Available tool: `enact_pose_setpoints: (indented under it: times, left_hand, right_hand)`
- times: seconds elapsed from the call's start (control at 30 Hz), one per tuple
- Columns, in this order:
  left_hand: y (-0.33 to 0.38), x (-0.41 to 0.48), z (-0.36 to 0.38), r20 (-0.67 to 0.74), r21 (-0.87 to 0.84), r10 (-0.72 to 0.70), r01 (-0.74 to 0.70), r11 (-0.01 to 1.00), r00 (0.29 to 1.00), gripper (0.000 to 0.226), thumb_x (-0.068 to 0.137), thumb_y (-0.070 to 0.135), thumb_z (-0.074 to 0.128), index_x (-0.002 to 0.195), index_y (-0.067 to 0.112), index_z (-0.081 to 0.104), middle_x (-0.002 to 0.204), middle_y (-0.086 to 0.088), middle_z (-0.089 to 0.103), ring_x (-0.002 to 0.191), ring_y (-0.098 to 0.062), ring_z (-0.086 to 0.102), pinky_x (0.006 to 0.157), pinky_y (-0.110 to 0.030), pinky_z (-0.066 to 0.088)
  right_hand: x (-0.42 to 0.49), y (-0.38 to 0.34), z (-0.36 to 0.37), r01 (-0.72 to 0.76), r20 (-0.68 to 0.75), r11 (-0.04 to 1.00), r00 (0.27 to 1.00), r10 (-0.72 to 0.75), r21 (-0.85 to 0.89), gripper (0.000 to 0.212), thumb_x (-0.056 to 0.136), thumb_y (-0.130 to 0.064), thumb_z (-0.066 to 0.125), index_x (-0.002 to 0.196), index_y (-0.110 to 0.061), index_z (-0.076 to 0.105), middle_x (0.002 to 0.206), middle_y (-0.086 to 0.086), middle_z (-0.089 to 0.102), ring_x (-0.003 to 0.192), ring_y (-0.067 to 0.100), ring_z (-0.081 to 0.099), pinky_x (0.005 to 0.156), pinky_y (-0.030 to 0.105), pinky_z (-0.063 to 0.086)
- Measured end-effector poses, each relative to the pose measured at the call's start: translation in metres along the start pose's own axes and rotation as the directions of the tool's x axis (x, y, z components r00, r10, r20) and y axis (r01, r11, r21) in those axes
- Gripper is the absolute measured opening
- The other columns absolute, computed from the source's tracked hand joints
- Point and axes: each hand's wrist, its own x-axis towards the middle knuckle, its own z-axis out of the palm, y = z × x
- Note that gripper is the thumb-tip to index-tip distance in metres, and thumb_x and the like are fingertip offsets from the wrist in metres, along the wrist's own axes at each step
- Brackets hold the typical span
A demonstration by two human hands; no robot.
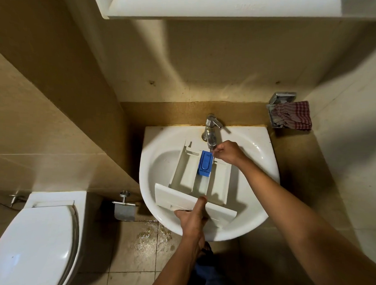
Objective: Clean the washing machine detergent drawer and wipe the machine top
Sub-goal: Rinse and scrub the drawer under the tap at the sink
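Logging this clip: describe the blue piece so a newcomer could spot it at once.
Find the white sink against the wall. A white detergent drawer lies in its basin; the blue piece sits in the drawer's middle channel, near the tap. It alone is blue.

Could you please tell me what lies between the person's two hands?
In the head view, the detergent drawer, with its blue insert, fills that stretch, from the left hand gripping its front panel to the right hand.
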Motion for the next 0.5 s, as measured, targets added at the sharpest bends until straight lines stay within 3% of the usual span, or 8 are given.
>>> enact_pose_setpoints:
  times: [0.1, 0.23, 0.3, 0.37, 0.43, 0.5]
  left_hand:
    - [0.008, -0.002, -0.005, -0.012, 0.016, 0.012, -0.012, 1.0, 1.0, 0.075, 0.067, 0.016, 0.081, 0.127, 0.002, 0.039, 0.098, -0.014, 0.062, 0.083, -0.021, 0.062, 0.07, -0.038, 0.06]
    - [0.017, -0.002, -0.017, -0.049, 0.026, 0.024, -0.022, 0.999, 0.999, 0.072, 0.073, 0.013, 0.079, 0.128, 0.004, 0.033, 0.098, -0.015, 0.061, 0.086, -0.025, 0.062, 0.064, -0.035, 0.058]
    - [0.023, 0.001, -0.024, -0.052, 0.015, 0.049, -0.048, 0.999, 0.997, 0.085, 0.06, 0.022, 0.084, 0.128, 0.003, 0.036, 0.103, -0.019, 0.064, 0.089, -0.03, 0.064, 0.059, -0.034, 0.057]
    - [0.029, 0.004, -0.031, -0.049, 0.016, 0.091, -0.091, 0.996, 0.995, 0.092, 0.052, 0.025, 0.086, 0.127, 0.002, 0.038, 0.103, -0.018, 0.064, 0.089, -0.03, 0.065, 0.064, -0.037, 0.057]
    - [0.032, 0.007, -0.039, -0.039, 0.014, 0.136, -0.135, 0.991, 0.99, 0.081, 0.066, 0.014, 0.085, 0.129, 0.006, 0.034, 0.104, -0.014, 0.062, 0.092, -0.028, 0.064, 0.078, -0.044, 0.057]
    - [0.034, 0.008, -0.047, 0.012, 0.004, 0.187, -0.187, 0.982, 0.982, 0.072, 0.077, 0.002, 0.075, 0.133, 0.01, 0.031, 0.101, -0.009, 0.063, 0.088, -0.022, 0.063, 0.082, -0.045, 0.056]
  right_hand:
    - [-0.003, 0.001, 0.001, -0.02, -0.003, 0.999, 1.0, 0.02, 0.033, 0.018, 0.086, -0.017, 0.066, 0.098, -0.007, 0.075, 0.101, 0.005, 0.072, 0.096, 0.013, 0.063, 0.073, 0.017, 0.038]
    - [-0.001, 0.003, 0.002, -0.118, -0.033, 0.976, 0.991, 0.126, 0.186, 0.016, 0.084, -0.02, 0.069, 0.09, -0.006, 0.074, 0.086, 0.005, 0.067, 0.084, 0.016, 0.059, 0.072, 0.024, 0.04]
    - [-0.001, 0.004, 0.001, -0.155, -0.011, 0.962, 0.987, 0.162, 0.224, 0.018, 0.084, -0.021, 0.069, 0.094, -0.007, 0.073, 0.088, 0.005, 0.067, 0.085, 0.017, 0.059, 0.077, 0.027, 0.044]
    - [-0.002, 0.004, 0.002, -0.199, 0.026, 0.943, 0.98, 0.199, 0.267, 0.019, 0.084, -0.02, 0.069, 0.097, -0.006, 0.072, 0.088, 0.006, 0.068, 0.085, 0.019, 0.061, 0.078, 0.03, 0.046]
    - [-0.004, 0.003, 0.002, -0.24, 0.061, 0.907, 0.97, 0.234, 0.347, 0.017, 0.084, -0.015, 0.068, 0.097, -0.003, 0.071, 0.086, 0.009, 0.067, 0.075, 0.016, 0.06, 0.069, 0.026, 0.046]
    - [-0.009, -0.003, 0.001, -0.271, 0.083, 0.854, 0.962, 0.262, 0.445, 0.008, 0.085, -0.009, 0.066, 0.089, -0.003, 0.069, 0.076, 0.008, 0.061, 0.057, 0.009, 0.05, 0.056, 0.02, 0.041]
